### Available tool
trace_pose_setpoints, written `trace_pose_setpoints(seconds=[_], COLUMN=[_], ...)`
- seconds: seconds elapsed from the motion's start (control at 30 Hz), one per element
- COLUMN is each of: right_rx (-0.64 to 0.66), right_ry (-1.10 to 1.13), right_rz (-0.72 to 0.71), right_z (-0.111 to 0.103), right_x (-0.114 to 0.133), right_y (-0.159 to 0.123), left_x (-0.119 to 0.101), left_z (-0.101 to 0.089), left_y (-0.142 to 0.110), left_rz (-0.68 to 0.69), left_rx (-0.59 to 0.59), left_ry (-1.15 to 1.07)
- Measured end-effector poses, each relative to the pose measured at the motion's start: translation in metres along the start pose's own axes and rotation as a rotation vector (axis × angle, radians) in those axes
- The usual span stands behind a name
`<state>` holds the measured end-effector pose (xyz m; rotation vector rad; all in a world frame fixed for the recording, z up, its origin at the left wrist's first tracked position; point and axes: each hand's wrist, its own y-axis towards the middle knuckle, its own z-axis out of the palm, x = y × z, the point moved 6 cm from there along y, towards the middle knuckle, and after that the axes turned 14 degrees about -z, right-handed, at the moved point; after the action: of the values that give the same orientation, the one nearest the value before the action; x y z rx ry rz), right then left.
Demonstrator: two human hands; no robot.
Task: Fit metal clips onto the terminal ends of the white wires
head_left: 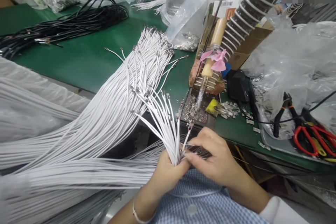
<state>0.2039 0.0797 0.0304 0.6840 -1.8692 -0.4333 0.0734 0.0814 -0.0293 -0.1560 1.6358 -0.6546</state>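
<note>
My left hand (168, 173) is closed around a bunch of white cables (168, 129), whose ends fan out upward and carry small metal connectors. Close beside it, my right hand (212, 155) has thumb and forefinger together at one white cable (187, 138) that stands apart from the bunch. The pinch itself is slightly blurred. A large bundle of white cables (112, 87) lies across the table edge to the left, its tips on the green table (78, 64). More white cables (91, 173) run behind my left wrist.
Ahead, a soldering iron (208, 66) with a wooden handle leans by a coiled hose (252, 3). Small metal pieces (232, 109) lie near a yellow block (213, 106). Pliers (285, 112) and red-handled scissors (306, 140) sit right; black cables (78, 21) lie back left. A person is partly visible behind.
</note>
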Motion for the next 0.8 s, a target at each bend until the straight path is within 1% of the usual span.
trace_pose_setpoints(seconds=[0.1, 0.2, 0.3, 0.37, 0.43, 0.5, 0.6, 0.7, 0.77, 0.8], right_rx=[0.021, 0.016, 0.005, 0.006, 0.023, 0.034, -0.033, -0.14, -0.173, -0.169], right_ry=[0.007, 0.013, 0.019, 0.028, 0.05, 0.086, 0.125, 0.091, 0.036, 0.01], right_rz=[0.025, 0.034, 0.051, 0.062, 0.052, 0.02, -0.01, -0.001, -0.014, -0.027], right_z=[0.004, 0.001, -0.003, -0.004, -0.005, -0.006, -0.011, -0.016, -0.016, -0.014], right_x=[-0.001, -0.003, -0.004, -0.004, -0.004, -0.002, 0.0, -0.001, 0.0, 0.001], right_y=[0.001, -0.002, -0.004, -0.006, -0.007, -0.008, -0.008, -0.008, -0.007, -0.006], left_x=[0.007, 0.01, 0.009, 0.009, 0.01, 0.009, 0.01, 0.019, 0.026, 0.029], left_z=[0.0, -0.001, -0.002, -0.002, -0.003, -0.005, -0.006, -0.002, 0.002, 0.003], left_y=[-0.002, -0.004, -0.006, -0.006, -0.005, -0.004, -0.005, -0.006, -0.008, -0.009], left_rz=[-0.015, -0.018, 0.005, -0.01, -0.027, -0.011, 0.018, -0.045, -0.083, -0.093], left_rx=[0.048, 0.082, 0.09, 0.097, 0.087, 0.057, 0.034, 0.071, 0.109, 0.128], left_ry=[-0.039, -0.09, -0.145, -0.18, -0.215, -0.218, -0.199, -0.223, -0.214, -0.2])
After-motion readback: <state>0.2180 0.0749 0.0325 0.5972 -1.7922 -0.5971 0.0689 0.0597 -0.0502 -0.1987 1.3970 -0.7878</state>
